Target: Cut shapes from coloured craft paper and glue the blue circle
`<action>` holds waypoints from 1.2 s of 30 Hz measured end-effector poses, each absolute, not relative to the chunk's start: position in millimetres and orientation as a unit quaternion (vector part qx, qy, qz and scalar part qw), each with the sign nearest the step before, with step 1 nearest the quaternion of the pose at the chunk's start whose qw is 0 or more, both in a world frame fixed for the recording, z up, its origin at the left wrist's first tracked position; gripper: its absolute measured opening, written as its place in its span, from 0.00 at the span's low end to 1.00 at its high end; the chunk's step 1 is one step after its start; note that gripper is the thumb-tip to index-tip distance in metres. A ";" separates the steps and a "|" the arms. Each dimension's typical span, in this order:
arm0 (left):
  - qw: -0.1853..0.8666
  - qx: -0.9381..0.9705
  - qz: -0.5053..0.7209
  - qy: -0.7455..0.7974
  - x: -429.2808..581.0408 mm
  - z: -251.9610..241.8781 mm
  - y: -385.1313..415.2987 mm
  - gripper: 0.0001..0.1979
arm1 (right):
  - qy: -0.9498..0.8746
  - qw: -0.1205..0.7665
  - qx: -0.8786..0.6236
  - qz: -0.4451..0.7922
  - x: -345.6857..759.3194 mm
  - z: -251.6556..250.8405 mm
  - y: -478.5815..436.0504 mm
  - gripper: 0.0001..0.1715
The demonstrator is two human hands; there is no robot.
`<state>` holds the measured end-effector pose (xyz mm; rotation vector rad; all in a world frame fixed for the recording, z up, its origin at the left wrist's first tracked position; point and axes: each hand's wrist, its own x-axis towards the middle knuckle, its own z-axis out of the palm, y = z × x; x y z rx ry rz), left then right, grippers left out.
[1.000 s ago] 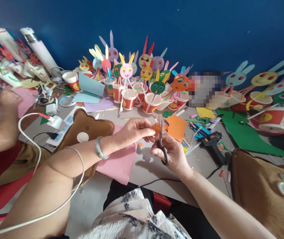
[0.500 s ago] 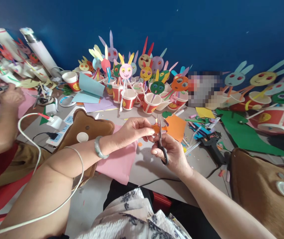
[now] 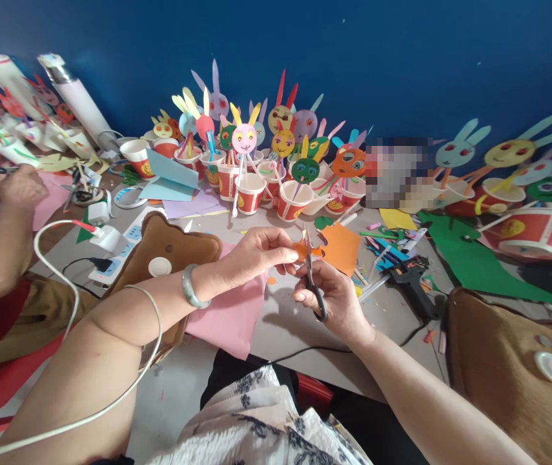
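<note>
Orange paper [image 3: 301, 251], a small piece, was pinched in the left hand [image 3: 268, 252], its grip closed between thumb and fingers, above the worktop [image 3: 295, 339]. The right hand [image 3: 341, 300] had its grip curled round the handles of the scissors [image 3: 318, 297], whose blades crossed in front of the paper. Red-and-white cups [image 3: 249, 203] stood beyond, and a black glue gun [image 3: 416, 287] lay to the right.
</note>
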<state>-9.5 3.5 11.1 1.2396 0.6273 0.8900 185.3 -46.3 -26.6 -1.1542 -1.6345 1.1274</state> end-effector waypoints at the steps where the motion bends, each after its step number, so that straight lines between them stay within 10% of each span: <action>1: 0.679 0.551 0.396 0.278 -9.7 11.2 3.4 0.07 | -0.649 0.408 -0.460 0.449 185.5 -26.9 -46.4 0.32; 36: 0.680 0.546 0.401 0.280 -9.3 14.1 2.1 0.07 | -0.646 0.403 -0.466 0.451 186.6 -28.9 -46.7 0.33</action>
